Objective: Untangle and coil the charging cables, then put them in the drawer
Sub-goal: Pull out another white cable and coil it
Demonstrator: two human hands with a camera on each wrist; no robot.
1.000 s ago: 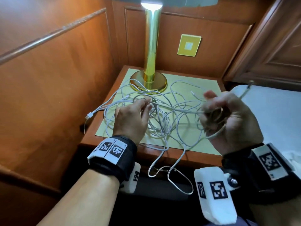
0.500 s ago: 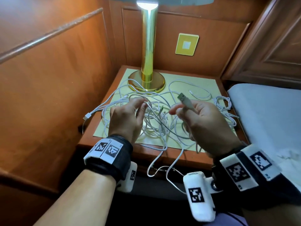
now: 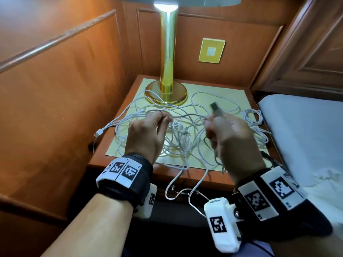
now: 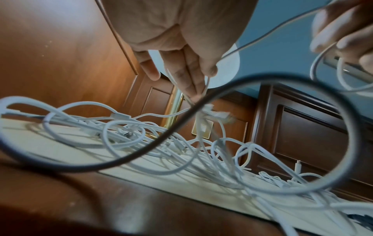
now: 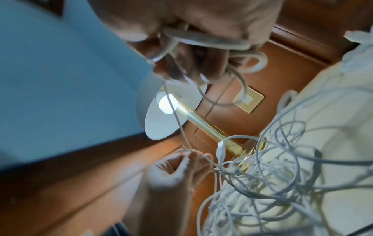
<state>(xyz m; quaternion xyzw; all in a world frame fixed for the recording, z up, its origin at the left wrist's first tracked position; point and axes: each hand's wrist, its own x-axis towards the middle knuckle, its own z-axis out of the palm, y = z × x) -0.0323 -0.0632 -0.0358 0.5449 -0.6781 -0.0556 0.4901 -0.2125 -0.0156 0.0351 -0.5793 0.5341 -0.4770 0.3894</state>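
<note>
A tangle of white charging cables is spread over the nightstand top. My left hand pinches one strand above the tangle; in the left wrist view the fingertips meet on a thin white cable. My right hand grips a cable wound in loops round its curled fingers. That cable's USB plug sticks up above the hand. A strand runs taut between the two hands. Two cable loops hang over the front edge past the drawer front.
A brass lamp stands lit at the back of the nightstand. A small bundle of white cable lies at the right edge. Wood panelling closes the left side and a bed the right. One USB end overhangs the left edge.
My right hand came down from the raised right side to the middle over the tangle, and the USB plug now stands up above it. The left hand has kept its pinch in place.
</note>
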